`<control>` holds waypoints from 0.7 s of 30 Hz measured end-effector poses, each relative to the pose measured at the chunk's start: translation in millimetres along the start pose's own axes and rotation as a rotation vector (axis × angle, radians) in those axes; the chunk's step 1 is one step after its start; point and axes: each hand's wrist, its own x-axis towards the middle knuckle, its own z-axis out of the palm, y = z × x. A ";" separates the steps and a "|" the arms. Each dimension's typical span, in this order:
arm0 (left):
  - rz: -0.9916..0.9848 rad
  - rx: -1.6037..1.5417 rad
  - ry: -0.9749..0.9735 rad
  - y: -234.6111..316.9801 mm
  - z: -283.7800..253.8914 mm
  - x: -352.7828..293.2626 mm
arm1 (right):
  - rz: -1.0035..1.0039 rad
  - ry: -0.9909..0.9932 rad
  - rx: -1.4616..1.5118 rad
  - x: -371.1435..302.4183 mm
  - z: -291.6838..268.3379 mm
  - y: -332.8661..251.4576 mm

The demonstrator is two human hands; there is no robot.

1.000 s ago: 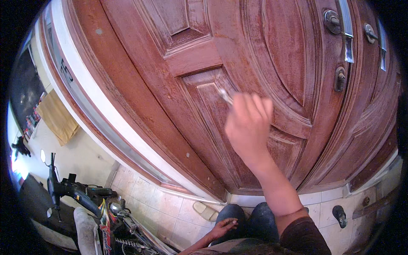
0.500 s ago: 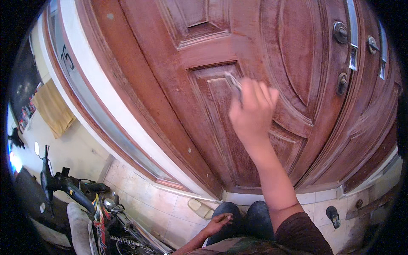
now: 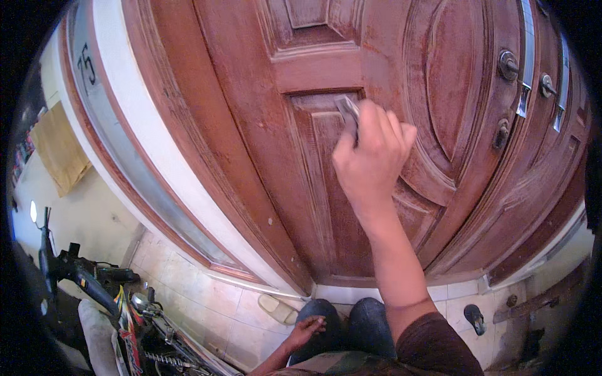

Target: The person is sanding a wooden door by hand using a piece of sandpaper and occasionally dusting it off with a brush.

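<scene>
My right hand (image 3: 374, 150) is closed around a folded grey sheet that looks like sandpaper (image 3: 347, 111). Its edge rests against the upper right corner of a recessed panel (image 3: 323, 144) in the reddish-brown wooden door (image 3: 320, 78). Pale, dusty scuffs mark the wood around the panel mouldings. Down by my left thigh, my left hand (image 3: 308, 328) lies with loosely bent fingers and nothing visible in it. My jeans-clad knees (image 3: 370, 323) are near the foot of the door.
Metal door handles (image 3: 509, 65) and a keyhole plate (image 3: 501, 135) sit on the right. A motorbike (image 3: 94, 282) stands at the lower left, close to my left arm. One tan slipper (image 3: 277, 309) and a dark sandal (image 3: 475, 318) lie on the tiles. A yellowish cloth (image 3: 61, 149) hangs at the far left.
The view has shifted slightly, so the door, motorbike and slippers sit differently in it. My right hand stays at the same panel corner with the sheet, slightly turned. The left hand stays by my thigh.
</scene>
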 end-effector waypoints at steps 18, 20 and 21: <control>-0.056 -0.085 -0.030 -27.9 -21.6 19.4 | -0.081 -0.067 -0.153 -12.7 -5.3 0.9; -0.061 -0.048 -0.066 -35.4 -26.6 30.3 | -0.105 -0.070 -0.181 -10.1 -1.5 -2.0; -0.018 -0.095 -0.068 -37.0 -31.6 30.7 | -0.122 -0.050 -0.172 -23.3 -3.5 6.8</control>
